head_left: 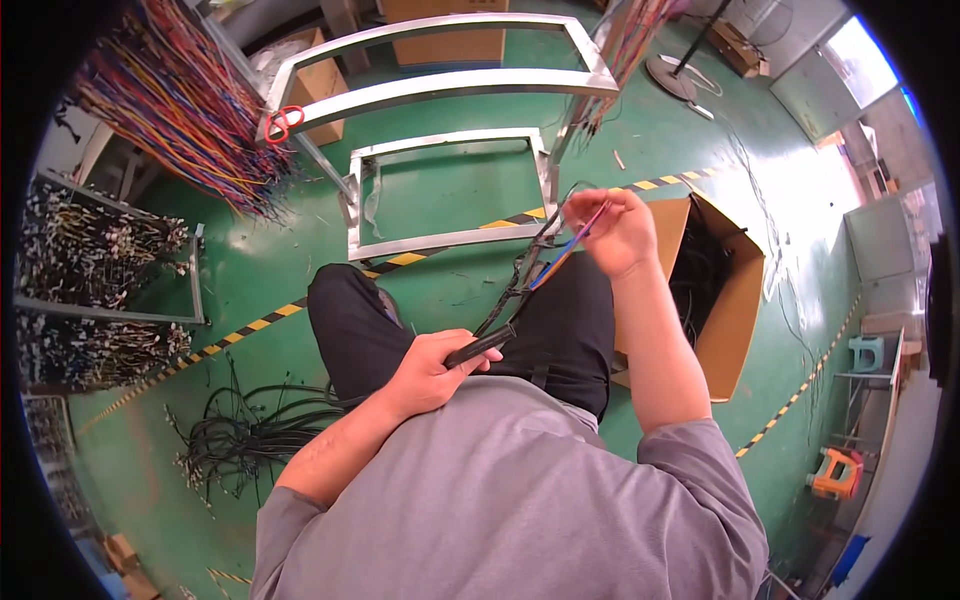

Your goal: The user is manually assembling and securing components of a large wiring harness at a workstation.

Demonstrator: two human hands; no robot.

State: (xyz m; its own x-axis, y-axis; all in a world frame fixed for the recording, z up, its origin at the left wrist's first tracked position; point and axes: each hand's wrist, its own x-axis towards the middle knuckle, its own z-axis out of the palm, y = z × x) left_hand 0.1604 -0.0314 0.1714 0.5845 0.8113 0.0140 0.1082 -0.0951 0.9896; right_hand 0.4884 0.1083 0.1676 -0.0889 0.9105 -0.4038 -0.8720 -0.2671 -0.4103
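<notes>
Clamped in the left hand (432,372), the black sleeved cable bundle (500,318) runs up and rightward from that grip to the right hand (617,232), whose fingers pinch its coloured wire ends (572,247).

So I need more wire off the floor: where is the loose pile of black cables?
In the head view the black cable pile lies on the green floor at the person's left, beside the left forearm and below the yellow-black floor stripe.

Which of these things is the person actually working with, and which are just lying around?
In use:
- black sleeved cable, gripped by the left hand
- coloured wires, pinched by the right hand

Lying about:
- cardboard box of black cables
- black cable heap on the floor
- metal frames
- red scissors
</notes>
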